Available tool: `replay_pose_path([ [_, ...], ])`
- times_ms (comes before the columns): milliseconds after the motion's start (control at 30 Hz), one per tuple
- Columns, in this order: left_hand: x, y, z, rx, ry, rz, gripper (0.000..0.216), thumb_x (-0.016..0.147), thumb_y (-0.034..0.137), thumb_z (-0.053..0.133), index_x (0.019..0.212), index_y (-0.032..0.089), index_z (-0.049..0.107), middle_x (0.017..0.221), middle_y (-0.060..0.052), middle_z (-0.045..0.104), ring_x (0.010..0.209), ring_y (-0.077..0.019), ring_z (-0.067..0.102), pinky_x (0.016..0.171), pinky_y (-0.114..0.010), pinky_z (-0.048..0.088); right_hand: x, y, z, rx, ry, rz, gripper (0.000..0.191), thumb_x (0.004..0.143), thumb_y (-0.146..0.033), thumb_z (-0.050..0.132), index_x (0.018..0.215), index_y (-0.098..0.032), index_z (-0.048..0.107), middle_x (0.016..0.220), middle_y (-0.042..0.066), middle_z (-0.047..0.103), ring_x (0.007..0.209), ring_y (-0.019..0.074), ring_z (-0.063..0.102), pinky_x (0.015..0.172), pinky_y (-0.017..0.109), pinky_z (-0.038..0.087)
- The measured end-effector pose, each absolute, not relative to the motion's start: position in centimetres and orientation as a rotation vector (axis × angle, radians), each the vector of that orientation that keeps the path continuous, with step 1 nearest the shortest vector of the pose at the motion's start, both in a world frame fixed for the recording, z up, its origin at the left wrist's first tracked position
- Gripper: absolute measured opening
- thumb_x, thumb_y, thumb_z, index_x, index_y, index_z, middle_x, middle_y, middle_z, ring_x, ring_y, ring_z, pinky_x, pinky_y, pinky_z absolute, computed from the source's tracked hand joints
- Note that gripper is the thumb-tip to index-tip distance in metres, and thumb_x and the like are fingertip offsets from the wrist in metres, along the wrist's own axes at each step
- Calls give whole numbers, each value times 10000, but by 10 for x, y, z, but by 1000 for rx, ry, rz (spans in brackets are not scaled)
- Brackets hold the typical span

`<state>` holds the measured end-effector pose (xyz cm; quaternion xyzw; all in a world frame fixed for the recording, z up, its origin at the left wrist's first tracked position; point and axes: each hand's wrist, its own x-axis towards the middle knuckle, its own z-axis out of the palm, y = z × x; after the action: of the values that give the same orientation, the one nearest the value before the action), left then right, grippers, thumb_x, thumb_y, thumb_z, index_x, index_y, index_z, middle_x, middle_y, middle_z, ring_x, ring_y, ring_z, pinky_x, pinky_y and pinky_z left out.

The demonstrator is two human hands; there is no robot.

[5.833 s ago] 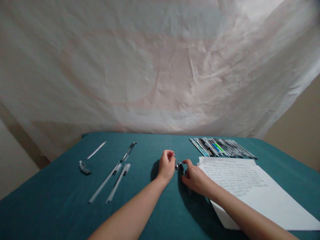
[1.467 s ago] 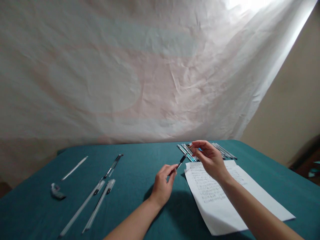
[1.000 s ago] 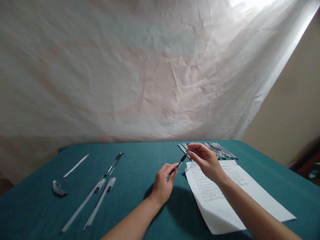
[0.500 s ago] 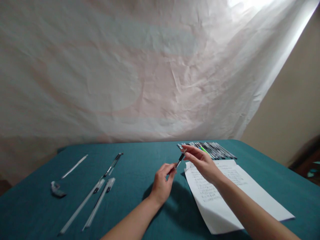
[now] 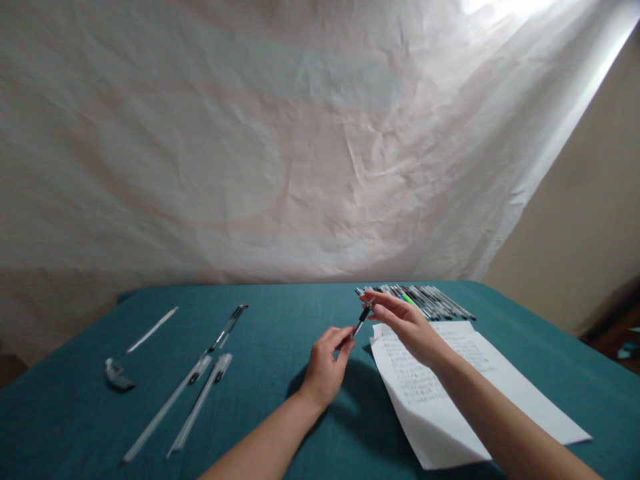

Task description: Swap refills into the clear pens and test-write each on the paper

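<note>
A pen with a dark grip section and a clear barrel is held tilted above the table, its dark end up and to the right. My left hand is closed on its lower end in a pinch. At the upper end, my right hand has thumb and fingertips around the small metallic tip. Beneath my right hand and forearm lie white sheets of paper covered with handwritten lines.
A row of several pens, one bright green, lies at the back right. On the left are clear pen parts, a thin dark pen piece, a white strip and a crumpled dark-and-clear item. Teal cloth covers the table.
Both hands stay nearly in place on the pen. The whole view has shifted very slightly; the things on the table have not moved.
</note>
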<state>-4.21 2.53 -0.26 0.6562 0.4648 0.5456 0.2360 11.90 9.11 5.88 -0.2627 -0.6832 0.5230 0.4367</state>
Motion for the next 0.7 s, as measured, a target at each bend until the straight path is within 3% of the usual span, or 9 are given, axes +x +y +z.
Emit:
replay_pose_path([
  [100,-41,25,-2,1821,1269,1512,272,850,210,456,1079,187,601,900,-59,606,853,-157,561,792,-275,439,118,91,59,-652,-1703,1287,326,788,-414,553,1024,-205,637,1079,83,619,1004,221,541,789,339,461],
  [267,-42,25,-5,1812,1261,1493,269,842,211,468,1073,196,604,922,-58,606,865,-156,559,797,-276,440,117,95,52,-768,-1587,1220,232,691,-380,671,772,-163,657,785,45,662,689,140,581,632,259,460],
  [333,-42,26,-6,1800,1275,1478,270,840,217,470,1076,198,601,921,-56,603,854,-154,558,774,-267,447,118,95,52,-748,-1580,1283,263,686,-383,675,842,-172,653,839,54,658,737,153,587,635,261,466],
  [433,-42,27,-7,1784,1285,1479,269,837,213,473,1072,193,602,908,-53,599,838,-149,560,752,-255,450,118,95,53,-671,-1583,1403,351,746,-404,608,1044,-218,613,1055,77,618,968,206,552,714,298,477],
  [500,-42,27,-7,1784,1278,1480,271,833,206,476,1073,191,602,904,-52,600,834,-148,561,745,-252,450,118,96,52,-660,-1589,1394,335,770,-412,576,1039,-218,624,1085,79,607,999,213,537,729,306,475],
  [700,-41,26,-7,1777,1262,1456,280,821,187,491,1076,203,605,898,-45,600,839,-143,559,752,-246,449,117,99,46,-749,-1524,1264,197,705,-361,663,760,-172,654,772,27,647,636,108,549,599,232,447],
])
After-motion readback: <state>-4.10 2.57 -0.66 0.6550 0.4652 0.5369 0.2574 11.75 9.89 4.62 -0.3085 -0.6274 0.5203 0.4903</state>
